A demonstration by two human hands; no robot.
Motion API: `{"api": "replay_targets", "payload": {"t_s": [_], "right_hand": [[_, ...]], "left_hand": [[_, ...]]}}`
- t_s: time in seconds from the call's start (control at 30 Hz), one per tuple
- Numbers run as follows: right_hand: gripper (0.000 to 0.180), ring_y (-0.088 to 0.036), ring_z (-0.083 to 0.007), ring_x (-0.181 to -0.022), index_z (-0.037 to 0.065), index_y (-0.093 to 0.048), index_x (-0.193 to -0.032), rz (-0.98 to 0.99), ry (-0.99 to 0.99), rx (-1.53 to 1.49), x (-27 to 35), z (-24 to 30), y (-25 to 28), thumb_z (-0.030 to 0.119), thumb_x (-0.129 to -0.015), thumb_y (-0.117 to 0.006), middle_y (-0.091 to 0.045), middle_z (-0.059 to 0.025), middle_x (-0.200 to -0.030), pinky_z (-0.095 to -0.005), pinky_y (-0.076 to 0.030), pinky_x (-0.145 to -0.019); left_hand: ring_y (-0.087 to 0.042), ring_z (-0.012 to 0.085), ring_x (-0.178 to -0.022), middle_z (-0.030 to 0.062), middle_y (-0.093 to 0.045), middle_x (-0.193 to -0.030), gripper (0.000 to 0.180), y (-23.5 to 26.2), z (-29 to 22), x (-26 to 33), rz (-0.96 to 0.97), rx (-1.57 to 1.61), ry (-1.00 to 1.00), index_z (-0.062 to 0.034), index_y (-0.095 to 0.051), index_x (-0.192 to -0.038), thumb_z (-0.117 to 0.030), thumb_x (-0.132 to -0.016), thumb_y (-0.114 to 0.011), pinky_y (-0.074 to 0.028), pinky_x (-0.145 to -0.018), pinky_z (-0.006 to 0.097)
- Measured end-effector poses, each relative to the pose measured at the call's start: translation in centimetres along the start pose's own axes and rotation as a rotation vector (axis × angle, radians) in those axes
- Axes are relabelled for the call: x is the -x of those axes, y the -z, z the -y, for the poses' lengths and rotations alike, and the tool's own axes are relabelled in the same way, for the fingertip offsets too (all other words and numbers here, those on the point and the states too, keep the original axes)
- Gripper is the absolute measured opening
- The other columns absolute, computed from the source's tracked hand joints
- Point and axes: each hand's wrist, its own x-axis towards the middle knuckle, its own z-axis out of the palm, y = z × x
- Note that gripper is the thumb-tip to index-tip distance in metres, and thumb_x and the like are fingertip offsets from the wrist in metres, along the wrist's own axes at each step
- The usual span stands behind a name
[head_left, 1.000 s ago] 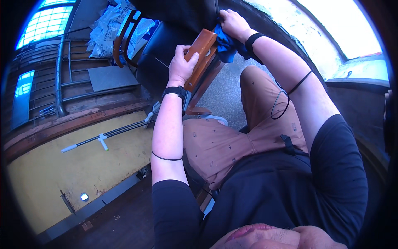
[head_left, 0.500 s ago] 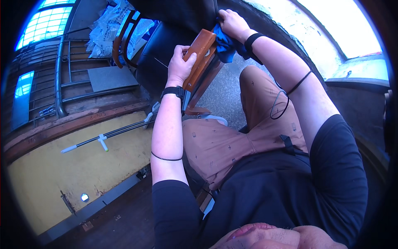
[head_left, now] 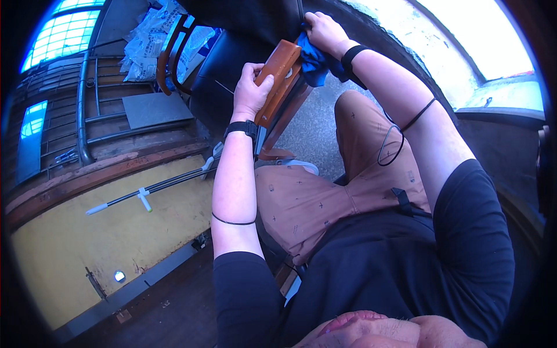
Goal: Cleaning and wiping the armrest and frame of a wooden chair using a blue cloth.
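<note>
My L hand (head_left: 250, 95) is gripping the armrest (head_left: 282, 62), prob. steadying the chair (head_left: 217, 78); my R hand (head_left: 328, 33) is holding the cloth (head_left: 313, 65) bunched, prob. for firmer grip, just right of the armrest's far end.

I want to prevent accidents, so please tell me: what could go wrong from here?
The blue cloth in the right hand, beside the wooden armrest, might catch on its edge. The black cord at the right elbow has a loose loop, which could snag. The left hand grips the armrest, so a hard pull might shift the chair.
</note>
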Motion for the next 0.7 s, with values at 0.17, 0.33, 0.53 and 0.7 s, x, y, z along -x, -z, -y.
{"api": "replay_targets", "payload": {"t_s": [0.17,0.33,0.53,0.7], "right_hand": [[0.023,-0.063,-0.0416,-0.113,0.009,-0.064,-0.118,-0.011,0.002,-0.001,0.0,-0.2,-0.1,0.021,-0.1,-0.058,-0.065,-0.0192,-0.115,-0.0478,-0.053,-0.097],[0.023,-0.063,-0.041,-0.113,0.009,-0.064,-0.119,0.003,-0.008,0.006,0.0,-0.1,0.0,0.021,-0.101,-0.057,-0.065,-0.0188,-0.116,-0.0472,-0.053,-0.098],[0.023,-0.063,-0.0404,-0.113,0.009,-0.064,-0.12,0.001,0.004,0.012,0.0,0.0,0.0,0.021,-0.101,-0.057,-0.065,-0.0183,-0.117,-0.0468,-0.053,-0.098],[0.023,-0.063,-0.0405,-0.113,0.009,-0.064,-0.12,0.006,-0.009,0.002,-0.1,-0.2,-0.1,0.021,-0.101,-0.057,-0.065,-0.0188,-0.116,-0.0467,-0.053,-0.098]], "left_hand": [[-0.067,0.0322,-0.115,0.0151,-0.069,-0.124,0.045,-0.1,-0.3,0.1,-0.01,0.008,0.009,-0.0121,-0.053,-0.128,-0.037,-0.095,-0.069,-0.053,-0.101,0.047],[-0.067,0.0311,-0.116,0.0159,-0.068,-0.124,0.043,0.0,-0.8,0.2,-0.006,0.009,0.026,-0.0106,-0.054,-0.128,-0.034,-0.095,-0.07,-0.053,-0.102,0.044],[-0.067,0.0316,-0.115,0.0148,-0.069,-0.123,0.043,0.1,-0.5,0.2,-0.013,0.017,0.012,-0.012,-0.054,-0.126,-0.037,-0.095,-0.07,-0.053,-0.101,0.046],[-0.066,0.0303,-0.119,0.0169,-0.067,-0.125,0.041,0.1,-1.2,0.3,0.004,0.044,0.035,-0.0093,-0.054,-0.128,-0.03,-0.095,-0.07,-0.052,-0.104,0.043]]}}
